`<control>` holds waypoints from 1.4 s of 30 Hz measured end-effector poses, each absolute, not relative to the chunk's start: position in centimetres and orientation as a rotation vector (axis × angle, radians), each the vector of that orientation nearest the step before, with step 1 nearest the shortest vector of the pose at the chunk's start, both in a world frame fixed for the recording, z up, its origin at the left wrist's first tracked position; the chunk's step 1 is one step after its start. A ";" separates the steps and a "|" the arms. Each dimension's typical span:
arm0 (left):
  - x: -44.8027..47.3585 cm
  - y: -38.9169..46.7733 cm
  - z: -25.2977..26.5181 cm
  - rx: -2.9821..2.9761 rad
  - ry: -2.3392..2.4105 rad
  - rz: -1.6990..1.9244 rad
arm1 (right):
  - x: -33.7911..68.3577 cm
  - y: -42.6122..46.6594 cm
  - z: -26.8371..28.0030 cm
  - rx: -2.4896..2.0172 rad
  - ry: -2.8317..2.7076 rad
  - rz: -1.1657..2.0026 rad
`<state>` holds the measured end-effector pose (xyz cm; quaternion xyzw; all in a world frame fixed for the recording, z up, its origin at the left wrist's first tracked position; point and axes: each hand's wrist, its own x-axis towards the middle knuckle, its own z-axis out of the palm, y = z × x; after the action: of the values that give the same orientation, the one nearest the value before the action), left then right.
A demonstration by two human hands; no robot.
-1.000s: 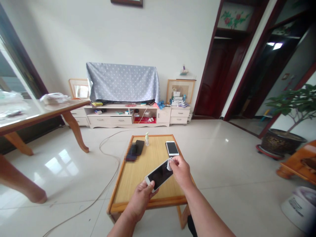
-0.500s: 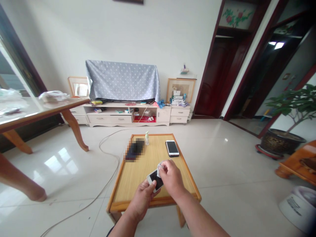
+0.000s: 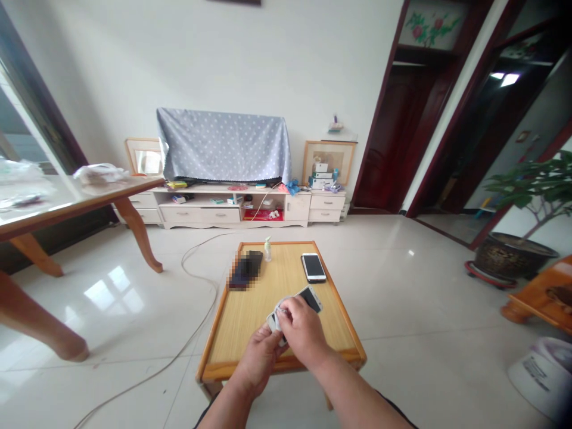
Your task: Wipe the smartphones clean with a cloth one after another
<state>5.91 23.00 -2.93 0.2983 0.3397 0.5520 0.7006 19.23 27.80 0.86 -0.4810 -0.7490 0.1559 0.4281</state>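
My left hand (image 3: 260, 359) is closed on the near end of a white smartphone (image 3: 311, 299) with a dark screen, held tilted over the small wooden table (image 3: 250, 333). Pinched in my right hand (image 3: 304, 333) is a white cloth or wipe (image 3: 278, 316), pressed against the screen near my left thumb. The middle of the phone is hidden behind my right hand, while its far end sticks out beyond the knuckles. Another white phone (image 3: 313, 266) lies at the table's right side on something dark. A small spray bottle (image 3: 267, 250) stands at the far edge.
A blurred-out dark item (image 3: 245, 270) lies on the table's left. A cable (image 3: 187, 345) runs across the floor. A larger table (image 3: 84, 196) stands to the left, a white cabinet (image 3: 201, 215) along the wall, and a potted plant (image 3: 513, 253) and white bucket (image 3: 543, 375) to the right.
My right hand has moved with the cloth down and left along the phone, toward my left thumb. More of the phone's far end now shows.
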 end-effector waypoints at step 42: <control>5.6 25.7 -4.5 0.106 0.897 1.421 | 15.2 23.9 -2.1 -1.190 -0.971 1.665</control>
<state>5.64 25.65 -4.52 0.0468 0.3972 0.6297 0.6660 15.16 23.90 -2.09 -0.4759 -0.3882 0.6655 0.4242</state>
